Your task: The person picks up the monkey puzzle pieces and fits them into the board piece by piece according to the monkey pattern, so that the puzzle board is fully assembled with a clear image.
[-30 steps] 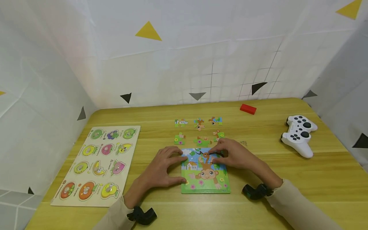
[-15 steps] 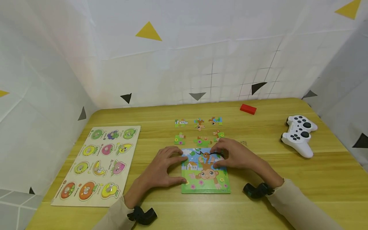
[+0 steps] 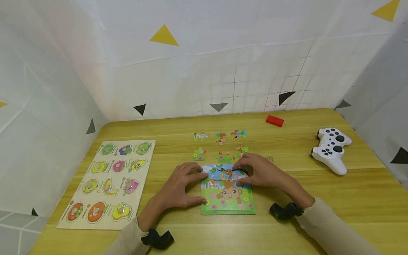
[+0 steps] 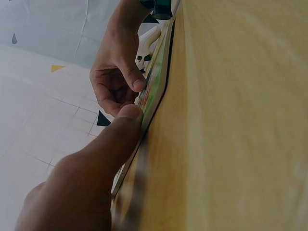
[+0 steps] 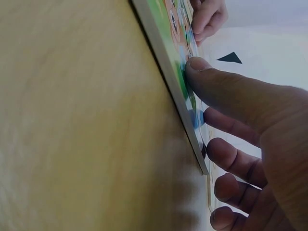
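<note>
The puzzle board point(image 3: 227, 212) seemed light and stiff, best held by its rim; left hand point(image 3: 180, 186) and right hand point(image 3: 259, 170) touched its opposite sides, fingers apart.

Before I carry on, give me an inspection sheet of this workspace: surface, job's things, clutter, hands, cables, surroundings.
Surface: wood-grain table, yellowish.
Job's things: puzzle board with a monkey picture lies flat between the hands; six loose pieces lie beyond it in two rows of three.
Clutter: fruit board on the left; white game controller on the right; red block near the far edge.
Hands: left hand touches the puzzle board's left edge; right hand touches its upper right part.
Cables: nothing seen.
Surroundings: triangle-printed white backdrop behind the table and along both sides.
</note>
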The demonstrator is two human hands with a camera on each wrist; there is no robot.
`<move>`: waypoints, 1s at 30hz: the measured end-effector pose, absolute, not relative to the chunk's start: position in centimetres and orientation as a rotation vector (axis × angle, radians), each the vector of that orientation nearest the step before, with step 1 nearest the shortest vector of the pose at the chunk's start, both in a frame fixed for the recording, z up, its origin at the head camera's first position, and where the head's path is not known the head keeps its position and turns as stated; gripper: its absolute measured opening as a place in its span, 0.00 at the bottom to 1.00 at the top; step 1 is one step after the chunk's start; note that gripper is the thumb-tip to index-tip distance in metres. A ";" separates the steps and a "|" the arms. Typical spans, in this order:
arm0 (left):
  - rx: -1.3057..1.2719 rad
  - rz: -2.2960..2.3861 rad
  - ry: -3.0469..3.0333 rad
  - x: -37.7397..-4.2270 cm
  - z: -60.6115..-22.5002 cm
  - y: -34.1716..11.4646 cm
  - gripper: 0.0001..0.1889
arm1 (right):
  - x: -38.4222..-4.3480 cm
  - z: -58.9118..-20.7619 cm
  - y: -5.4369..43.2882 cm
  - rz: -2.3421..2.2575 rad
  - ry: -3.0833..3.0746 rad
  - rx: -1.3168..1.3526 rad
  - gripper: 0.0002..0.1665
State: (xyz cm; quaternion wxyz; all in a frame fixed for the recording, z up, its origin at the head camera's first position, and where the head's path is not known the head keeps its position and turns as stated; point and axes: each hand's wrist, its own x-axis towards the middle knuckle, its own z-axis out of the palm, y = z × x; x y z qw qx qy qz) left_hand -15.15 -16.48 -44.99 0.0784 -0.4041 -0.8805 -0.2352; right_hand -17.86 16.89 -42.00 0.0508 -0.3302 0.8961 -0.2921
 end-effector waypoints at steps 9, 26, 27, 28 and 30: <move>-1.205 -0.696 -2.644 -15.2 -45.0 -16.5 0.37 | -17.8 -42.0 16.7 -0.891 2.735 -1.000 0.23; -1.193 -0.703 -2.663 -15.1 -45.0 -16.5 0.37 | -18.0 -41.9 17.0 -1.020 2.694 -1.001 0.20; -1.193 -0.704 -2.663 -15.1 -45.0 -16.5 0.37 | -18.0 -41.9 17.1 -1.028 2.695 -0.997 0.19; -1.194 -0.703 -2.661 -15.1 -45.0 -16.5 0.37 | -18.0 -41.9 17.1 -1.032 2.700 -0.993 0.18; -1.197 -0.703 -2.654 -15.1 -45.1 -16.4 0.37 | -18.1 -42.0 17.2 -1.038 2.710 -0.988 0.16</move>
